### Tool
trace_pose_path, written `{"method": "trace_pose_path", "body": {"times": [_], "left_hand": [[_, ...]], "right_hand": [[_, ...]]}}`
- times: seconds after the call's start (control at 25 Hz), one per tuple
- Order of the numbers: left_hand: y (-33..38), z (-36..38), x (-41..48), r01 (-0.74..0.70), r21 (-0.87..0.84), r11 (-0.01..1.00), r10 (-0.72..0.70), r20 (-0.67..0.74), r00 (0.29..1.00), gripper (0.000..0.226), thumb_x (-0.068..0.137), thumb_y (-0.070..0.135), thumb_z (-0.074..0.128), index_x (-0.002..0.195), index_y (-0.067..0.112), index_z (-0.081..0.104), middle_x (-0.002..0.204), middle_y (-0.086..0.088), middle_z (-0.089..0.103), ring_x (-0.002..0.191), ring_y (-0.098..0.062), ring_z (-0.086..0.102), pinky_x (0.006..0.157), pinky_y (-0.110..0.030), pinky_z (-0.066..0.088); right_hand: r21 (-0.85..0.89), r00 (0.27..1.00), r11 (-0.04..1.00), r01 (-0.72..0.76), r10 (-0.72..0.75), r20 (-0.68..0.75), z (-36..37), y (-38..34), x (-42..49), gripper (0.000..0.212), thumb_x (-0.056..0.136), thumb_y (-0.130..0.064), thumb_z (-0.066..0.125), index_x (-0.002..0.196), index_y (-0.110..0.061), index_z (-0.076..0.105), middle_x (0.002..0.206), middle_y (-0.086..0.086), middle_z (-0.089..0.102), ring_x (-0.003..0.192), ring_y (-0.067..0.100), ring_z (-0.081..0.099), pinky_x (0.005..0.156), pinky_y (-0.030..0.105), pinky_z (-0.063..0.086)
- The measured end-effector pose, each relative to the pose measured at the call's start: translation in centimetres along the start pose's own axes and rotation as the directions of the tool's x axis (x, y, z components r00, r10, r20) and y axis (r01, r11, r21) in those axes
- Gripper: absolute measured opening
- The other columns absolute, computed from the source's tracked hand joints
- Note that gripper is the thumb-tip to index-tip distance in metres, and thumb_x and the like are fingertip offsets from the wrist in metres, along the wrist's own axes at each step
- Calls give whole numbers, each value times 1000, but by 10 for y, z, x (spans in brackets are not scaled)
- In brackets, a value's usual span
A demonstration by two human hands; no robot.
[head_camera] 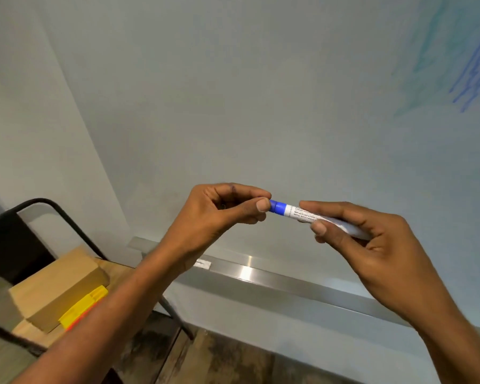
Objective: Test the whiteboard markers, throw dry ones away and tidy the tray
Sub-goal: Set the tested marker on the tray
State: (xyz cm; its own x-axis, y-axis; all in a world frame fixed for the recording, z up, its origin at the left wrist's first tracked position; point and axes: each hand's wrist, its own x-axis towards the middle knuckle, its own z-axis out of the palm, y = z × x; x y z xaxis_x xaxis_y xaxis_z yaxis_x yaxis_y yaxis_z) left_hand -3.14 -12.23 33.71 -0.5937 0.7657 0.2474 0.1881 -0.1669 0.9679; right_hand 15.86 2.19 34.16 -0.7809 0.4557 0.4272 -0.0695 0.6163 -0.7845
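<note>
- Your left hand (227,209) is up in front of the whiteboard (261,106), thumb and fingertips pinched on the blue cap end (277,207) of the marker (297,212), the other fingers curled in behind.
- Your right hand (372,245) grips the marker's white barrel, thumb on the near side and fingers wrapped over the far side, with the black print on the barrel showing between your two hands.
- The marker lies almost level between the hands, blue end to your left, the white end running down into your right palm.
- There is a seam in the blue part right at your left thumb; I cannot tell whether the cap is fully seated or partly off.
- Below your hands the metal tray (288,281) runs along the foot of the board, catching a bright glare, with a small white tag (203,264) on it near your left wrist.
- Top right on the board: blue scribbles (474,73), and beside them a faint teal smear (427,59).
- Down at your left, a cardboard box (58,284) sits on a wooden surface (117,268) with a black metal frame (67,217), and a yellow item (83,306) lies against the box's near edge.
</note>
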Motion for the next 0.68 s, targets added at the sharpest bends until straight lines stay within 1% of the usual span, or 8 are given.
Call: {"method": "trace_pose_path", "body": {"times": [0.08, 0.2, 0.28, 0.36, 0.44, 0.52, 0.6, 0.68], "left_hand": [[-3, -19, 3, -13, 40, 999, 12, 16, 1000, 23, 78, 24, 74, 99, 16, 78, 87, -6, 80, 80, -15, 76, 75, -19, 59], [-9, -43, 5, -32, 23, 999, 32, -10, 999, 24, 79, 25, 73, 100, 14, 76, 85, -4, 80, 80, -13, 76, 75, -18, 58], [-17, -60, 7, -31, 52, 998, 31, -14, 999, 25, 79, 26, 73, 103, 16, 76, 90, -3, 80, 86, -16, 77, 78, -20, 59], [-31, -74, 12, 3, 76, 997, -1, -22, 1000, 25, 82, 24, 74, 105, 16, 76, 96, -6, 81, 91, -19, 78, 82, -21, 60], [-57, -90, 20, 78, 54, 996, -72, -100, 992, 20, 87, 14, 76, 106, 14, 77, 97, -9, 80, 92, -19, 78, 84, -23, 61], [-91, -109, 30, 183, 17, 983, -177, -182, 967, 23, 88, 8, 77, 110, 12, 76, 95, -9, 80, 91, -19, 78, 88, -28, 62], [-129, -125, 38, 279, -19, 960, -276, -228, 934, 30, 86, 6, 79, 115, 9, 74, 93, -11, 80, 91, -20, 77, 91, -29, 62], [-167, -136, 46, 352, -33, 935, -347, -283, 894, 28, 84, 7, 81, 111, 10, 75, 97, -18, 79, 90, -21, 77, 86, -24, 62]], "right_hand": [[-33, 999, 999, 34, -35, -33, 23, -3, 6, 26, 90, -30, 64, 115, -34, 72, 94, -28, 72, 87, -5, 68, 65, 2, 45], [41, 1000, 999, 19, -18, -17, 53, -1, 20, 24, 94, -30, 62, 116, -32, 71, 100, -21, 74, 92, 6, 70, 72, 11, 52], [100, 999, 995, -31, 27, 42, 70, 7, 31, 23, 95, -32, 61, 116, -32, 70, 104, -16, 74, 96, 10, 69, 79, 17, 54], [187, 988, 972, -142, 130, 79, 88, 24, 39, 22, 93, -35, 64, 113, -32, 72, 103, -11, 74, 94, 11, 68, 82, 22, 56], [370, 956, 882, -291, 280, 85, 108, 52, 48, 21, 93, -31, 67, 111, -26, 74, 102, -3, 74, 94, 15, 69, 86, 27, 57], [556, 889, 719, -418, 449, 87, 128, 86, 59, 18, 94, -19, 67, 110, -17, 74, 102, 8, 75, 96, 19, 72, 92, 30, 57], [634, 816, 591, -499, 567, 114, 149, 119, 67, 17, 96, -9, 63, 110, -9, 73, 107, 14, 76, 98, 21, 74, 93, 28, 57], [657, 745, 494, -570, 647, 161, 174, 150, 75, 18, 97, -3, 60, 110, -4, 73, 109, 16, 75, 99, 23, 74, 90, 25, 58]]}}
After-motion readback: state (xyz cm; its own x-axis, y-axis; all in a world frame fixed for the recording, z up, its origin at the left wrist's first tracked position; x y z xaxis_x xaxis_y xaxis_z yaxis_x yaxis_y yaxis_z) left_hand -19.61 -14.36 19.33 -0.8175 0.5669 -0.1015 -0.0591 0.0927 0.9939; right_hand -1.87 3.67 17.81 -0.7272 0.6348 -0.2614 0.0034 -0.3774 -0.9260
